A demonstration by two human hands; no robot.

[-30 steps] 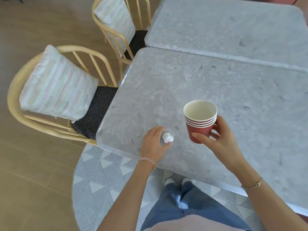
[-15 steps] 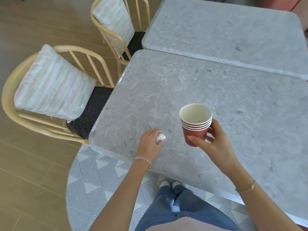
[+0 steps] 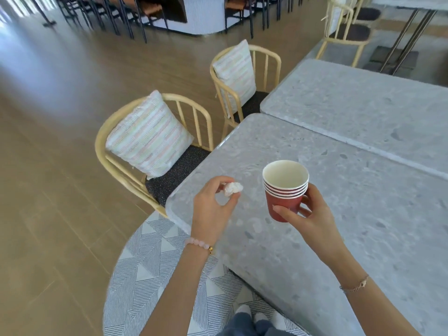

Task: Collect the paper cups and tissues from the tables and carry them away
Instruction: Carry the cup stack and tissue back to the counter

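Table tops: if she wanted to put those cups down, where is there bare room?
Nearly anywhere. The near table is bare beyond the cups up to the seam with the far table, which is bare too. Only the near corner is busy: the left hand pinches a tissue there, and the right hand holds the cups.

You have one stack of five nested paper cups (image 3: 285, 190) at centre frame, one crumpled tissue (image 3: 232, 188) left of it, and two grey tables (image 3: 363, 214).
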